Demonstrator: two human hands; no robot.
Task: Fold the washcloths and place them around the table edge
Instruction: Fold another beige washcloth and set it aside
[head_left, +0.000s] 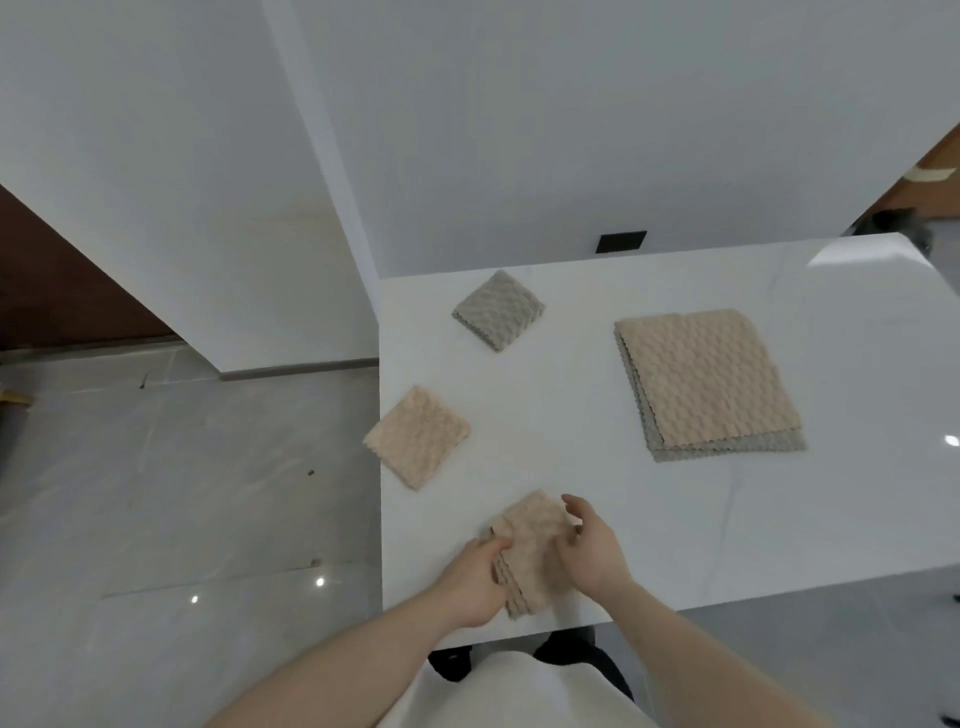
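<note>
A folded beige washcloth lies near the table's front edge between my hands. My left hand grips its left side, thumb on top. My right hand rests on its right side with fingers loosely curved over the cloth. A folded beige washcloth sits at the left edge of the white table, one corner hanging over. A folded grey washcloth lies near the far left corner. A stack of unfolded washcloths, beige on top and grey beneath, lies right of the middle.
Grey tiled floor lies left of the table. White walls stand behind it, with a dark socket plate just past the far edge. A dark object sits off the far right corner.
</note>
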